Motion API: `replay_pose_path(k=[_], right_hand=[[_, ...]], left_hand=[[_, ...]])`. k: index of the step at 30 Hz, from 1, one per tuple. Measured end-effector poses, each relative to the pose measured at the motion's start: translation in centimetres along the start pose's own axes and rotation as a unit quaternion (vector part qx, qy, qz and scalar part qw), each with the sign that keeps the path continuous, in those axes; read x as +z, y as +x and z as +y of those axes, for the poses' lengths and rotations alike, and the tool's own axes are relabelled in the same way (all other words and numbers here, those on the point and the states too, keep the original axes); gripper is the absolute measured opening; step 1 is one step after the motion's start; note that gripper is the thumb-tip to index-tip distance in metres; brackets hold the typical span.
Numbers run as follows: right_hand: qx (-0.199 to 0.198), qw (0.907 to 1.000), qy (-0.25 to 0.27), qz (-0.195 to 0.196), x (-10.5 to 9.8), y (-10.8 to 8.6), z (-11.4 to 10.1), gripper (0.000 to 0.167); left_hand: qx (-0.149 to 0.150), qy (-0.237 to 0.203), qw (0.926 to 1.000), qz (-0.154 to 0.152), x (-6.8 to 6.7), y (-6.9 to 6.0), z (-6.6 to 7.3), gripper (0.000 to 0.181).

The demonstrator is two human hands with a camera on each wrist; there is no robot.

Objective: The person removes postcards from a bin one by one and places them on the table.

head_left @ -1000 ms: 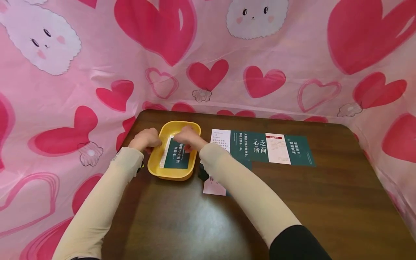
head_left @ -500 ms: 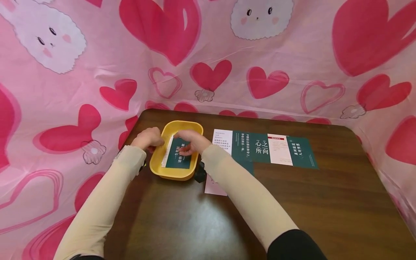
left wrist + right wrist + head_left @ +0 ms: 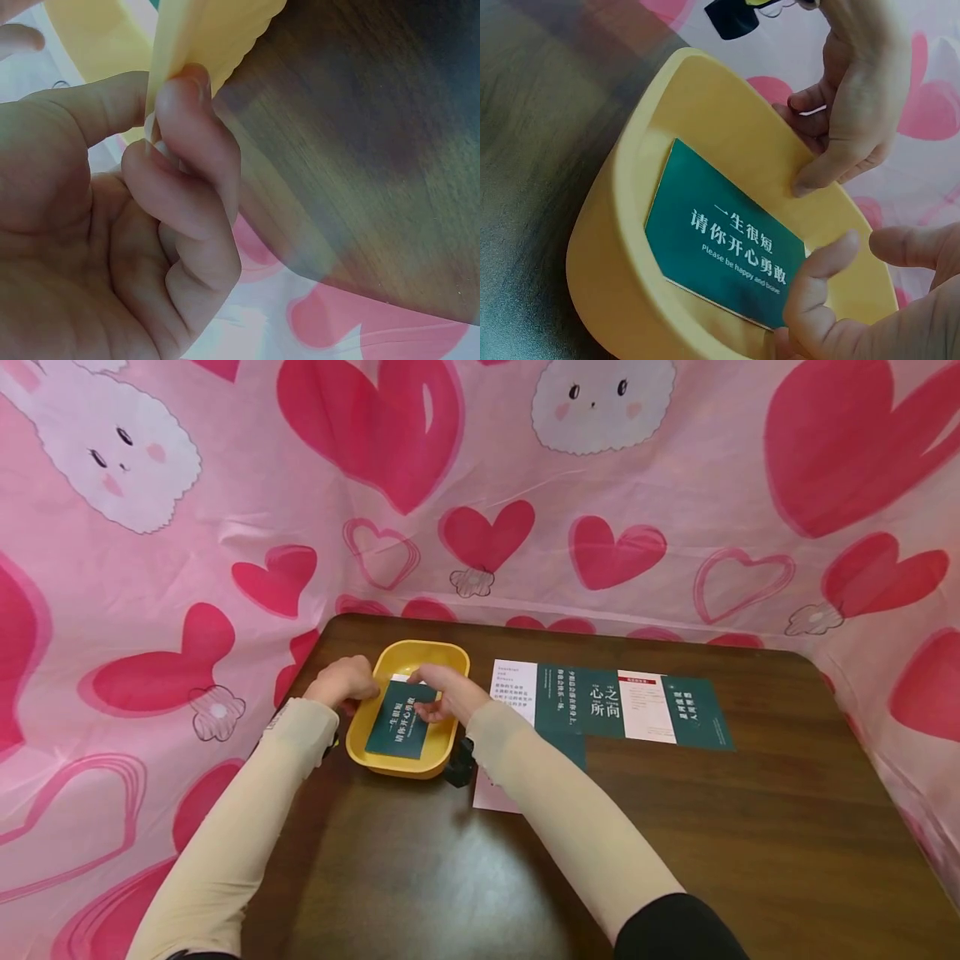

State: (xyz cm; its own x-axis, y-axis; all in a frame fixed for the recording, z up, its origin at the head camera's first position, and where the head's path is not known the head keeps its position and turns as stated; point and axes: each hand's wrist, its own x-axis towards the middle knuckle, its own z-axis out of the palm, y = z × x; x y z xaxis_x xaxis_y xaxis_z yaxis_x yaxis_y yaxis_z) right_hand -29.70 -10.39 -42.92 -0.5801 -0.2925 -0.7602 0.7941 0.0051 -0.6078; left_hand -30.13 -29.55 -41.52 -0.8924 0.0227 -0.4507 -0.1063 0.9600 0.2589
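A yellow plastic tray (image 3: 367, 752) stands on the table's left part. Inside it lies a dark green card (image 3: 393, 735) with white lettering; a white edge shows at its far end in the head view. My left hand (image 3: 341, 682) pinches the tray's left rim, thumb inside and bent fingers outside, as the left wrist view (image 3: 187, 157) shows. Over the tray's right side is my right hand (image 3: 448, 692), its thumb and index finger apart with nothing between them. Its bent fingers (image 3: 817, 285) are at the card's far end; whether they touch it I cannot tell.
Right of the tray, several printed cards lie in a row: a white one (image 3: 514, 681), green ones (image 3: 600, 706) and a white one with a red strip (image 3: 647, 710). A pink card (image 3: 495, 797) lies nearer, partly under the right sleeve. Pink heart-patterned cloth (image 3: 615, 468) surrounds the table.
The green card has shifted left and nearer in the tray, covering most of the white edge seen at its left before. The right thumb and fingers have parted; the left hand keeps its rim grip.
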Motion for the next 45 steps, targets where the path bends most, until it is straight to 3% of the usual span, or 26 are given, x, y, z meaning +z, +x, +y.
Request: replay_pose_path(k=[4,7,11,14,18,20,35,45], right_hand=[[-0.038,0.9988,-0.029,0.013,0.0,-0.2,0.4,0.056],[-0.093,0.9902,-0.096,0.042,0.3,-0.4,0.9,0.048],[-0.163,0.9565,-0.218,0.104,0.9,-0.5,1.6,0.034],[-0.186,0.9289,-0.291,0.134,1.0,-0.1,1.8,0.027],[-0.199,0.9098,-0.339,0.133,0.8,0.2,2.0,0.015],[-0.202,0.9071,-0.346,0.130,0.8,0.1,2.1,0.014],[-0.221,0.9155,-0.319,0.107,0.1,-1.4,1.8,0.018],[-0.242,0.9137,-0.309,0.106,-1.6,-2.8,1.4,0.018]], left_hand=[[0.001,0.006,1.0000,0.005,0.0,0.0,0.0,0.023],[0.002,0.011,0.9999,0.006,-0.1,0.0,0.0,0.022],[0.007,0.012,0.9999,0.003,-0.1,0.1,-0.1,0.022],[0.006,0.012,0.9999,0.000,0.0,0.2,-0.1,0.021],[-0.003,0.011,0.9999,-0.005,0.0,0.2,-0.2,0.021],[-0.006,0.010,0.9999,-0.006,0.0,0.3,-0.2,0.021],[-0.007,0.012,0.9999,0.006,0.0,0.2,0.0,0.024],[-0.006,0.001,1.0000,-0.003,-0.1,-0.1,0.2,0.028]])
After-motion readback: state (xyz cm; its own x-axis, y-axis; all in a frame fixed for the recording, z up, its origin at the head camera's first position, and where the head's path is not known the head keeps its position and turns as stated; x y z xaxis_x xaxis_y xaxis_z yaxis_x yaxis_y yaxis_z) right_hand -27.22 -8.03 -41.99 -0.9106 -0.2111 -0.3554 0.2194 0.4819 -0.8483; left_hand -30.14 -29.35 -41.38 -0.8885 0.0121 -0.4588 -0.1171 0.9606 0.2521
